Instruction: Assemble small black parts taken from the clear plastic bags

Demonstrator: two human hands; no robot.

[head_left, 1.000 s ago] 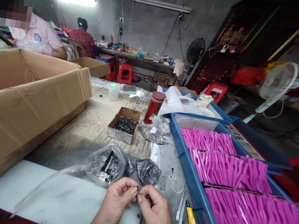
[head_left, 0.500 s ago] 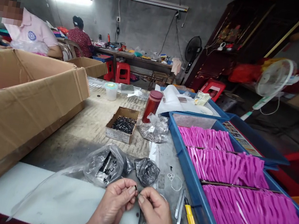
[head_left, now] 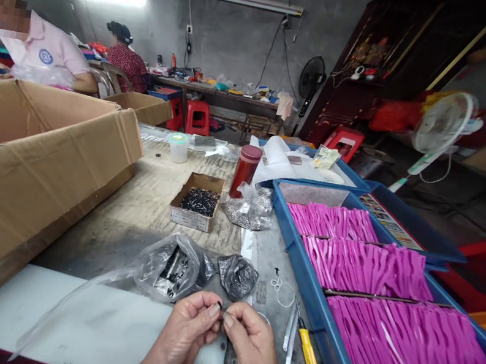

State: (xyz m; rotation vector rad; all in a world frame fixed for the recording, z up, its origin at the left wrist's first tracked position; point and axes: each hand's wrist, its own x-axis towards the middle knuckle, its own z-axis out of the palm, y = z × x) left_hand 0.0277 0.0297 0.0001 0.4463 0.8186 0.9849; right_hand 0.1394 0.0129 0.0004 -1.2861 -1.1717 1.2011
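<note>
My left hand (head_left: 193,326) pinches a tiny black part (head_left: 219,305) between thumb and forefinger, above the edge of a white sheet (head_left: 108,321). Close against it, my right hand (head_left: 250,341) is closed in a pinch at the same spot; what lies between its fingertips is too small to make out. Just beyond the hands are a clear plastic bag (head_left: 149,266) with small black pieces in it and a dark plastic bag (head_left: 237,275). Farther off stands a small cardboard box (head_left: 190,220) of thin black pieces.
On the right, a blue tray (head_left: 307,267) holds rows of pink strips (head_left: 412,341). Beside it lie a yellow-handled tool (head_left: 310,362) and metal strips (head_left: 291,342). A large cardboard box (head_left: 39,173) borders the left. A red canister (head_left: 245,173) stands behind. Two people sit farther back.
My fingertips have come slightly closer together, still pinched. The whole view has shifted a little. A person at the back has turned their head.
</note>
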